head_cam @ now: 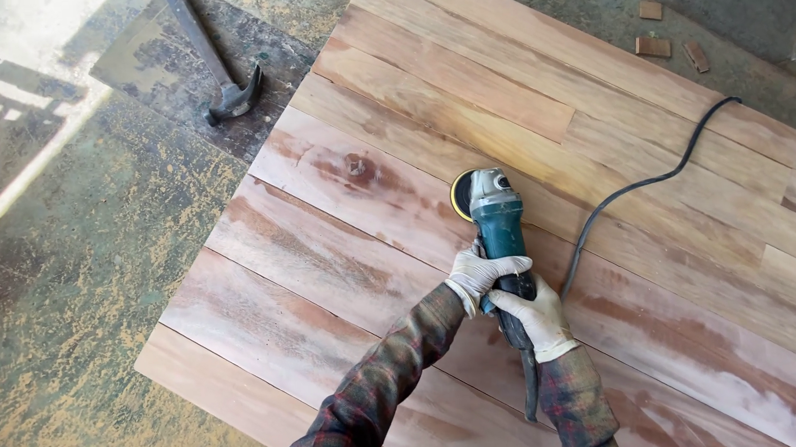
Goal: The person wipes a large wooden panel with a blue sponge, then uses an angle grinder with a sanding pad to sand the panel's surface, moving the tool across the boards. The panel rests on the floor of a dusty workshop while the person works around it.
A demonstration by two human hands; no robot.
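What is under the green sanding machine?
Under the green grinder lies the panel of wooden boards, dusty and partly sanded. Its yellow disc rests on the wood; the patch beneath it is hidden. Left hand and right hand grip it.

No packages, signs or screens were in view; the only label was a small round pale badge on top of the teal grinder (496,209).

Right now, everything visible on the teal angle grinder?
The teal angle grinder with a grey metal head lies along the reddish wooden plank panel, its yellow sanding disc at the far end, tilted against the wood. The left hand in a white glove wraps the body; the right hand in a white glove grips behind it. A black cable curves away across the planks.
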